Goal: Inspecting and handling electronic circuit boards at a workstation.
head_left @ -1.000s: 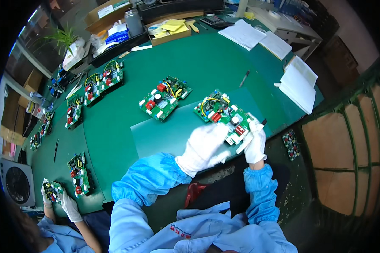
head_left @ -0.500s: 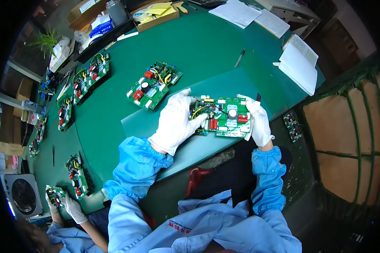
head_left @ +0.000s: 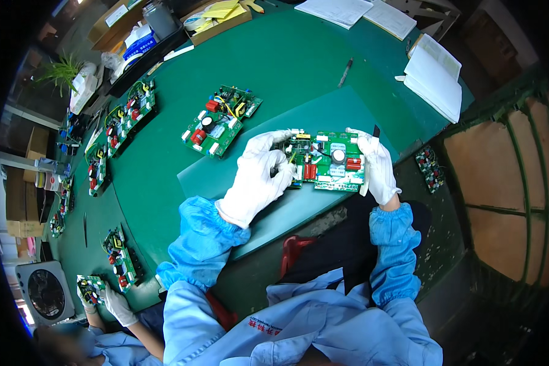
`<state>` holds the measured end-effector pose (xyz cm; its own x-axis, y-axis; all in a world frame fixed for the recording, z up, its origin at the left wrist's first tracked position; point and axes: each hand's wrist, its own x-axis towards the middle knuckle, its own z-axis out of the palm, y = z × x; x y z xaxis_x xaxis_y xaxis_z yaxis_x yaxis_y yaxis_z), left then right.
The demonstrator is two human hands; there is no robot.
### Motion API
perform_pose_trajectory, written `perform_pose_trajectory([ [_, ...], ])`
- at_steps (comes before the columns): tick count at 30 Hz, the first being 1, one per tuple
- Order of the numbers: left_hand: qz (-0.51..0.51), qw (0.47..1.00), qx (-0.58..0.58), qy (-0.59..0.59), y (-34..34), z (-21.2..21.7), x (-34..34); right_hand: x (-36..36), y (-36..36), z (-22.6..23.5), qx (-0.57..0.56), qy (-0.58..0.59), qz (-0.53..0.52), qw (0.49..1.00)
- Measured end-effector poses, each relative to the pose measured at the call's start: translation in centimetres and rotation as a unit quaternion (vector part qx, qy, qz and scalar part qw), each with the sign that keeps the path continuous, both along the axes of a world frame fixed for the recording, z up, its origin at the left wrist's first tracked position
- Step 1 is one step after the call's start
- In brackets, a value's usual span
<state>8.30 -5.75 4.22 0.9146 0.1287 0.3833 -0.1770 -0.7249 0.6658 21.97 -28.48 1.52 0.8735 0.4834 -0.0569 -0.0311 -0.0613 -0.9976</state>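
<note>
Risk noted: the green circuit board (head_left: pixel 326 160) is held up between two gloved hands just above the near edge of the green table (head_left: pixel 287 67), so a loosened grip could likely tip it onto the mat or off that edge. The left hand (head_left: pixel 256 180) curls over the board's left end, fingers closed on it and covering parts there; pressure could bend a wire or a tall part. The right hand (head_left: pixel 378 168) clasps the right end and appears to pinch a slim dark tool against it, though the view is too small to be sure. Board: rectangular, crowded with red blocks, a round silver-topped capacitor, white connectors and yellow wires.
</note>
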Motion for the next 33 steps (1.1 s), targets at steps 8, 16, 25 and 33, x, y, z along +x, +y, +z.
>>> perform_pose_trajectory([
  [8, 0.004, 1.0, 0.021, -0.013, 0.7, -0.1, 0.4, 0.3, 0.6, -1.8, -0.068, -0.059, -0.013, 0.996],
  [16, -0.155, 0.917, -0.364, 0.04, 1.0, 1.0, 0.6, 0.6, 0.9, -3.2, -0.129, -0.175, -0.047, 0.975],
  [25, -0.089, 0.854, -0.49, 0.154, -0.7, 3.6, -0.5, 0.5, 0.7, -3.6, -0.117, -0.16, -0.052, 0.979],
  [33, -0.122, 0.86, -0.475, 0.144, -0.3, 2.6, -0.7, 0.1, 0.8, -3.0, -0.115, -0.189, -0.05, 0.974],
])
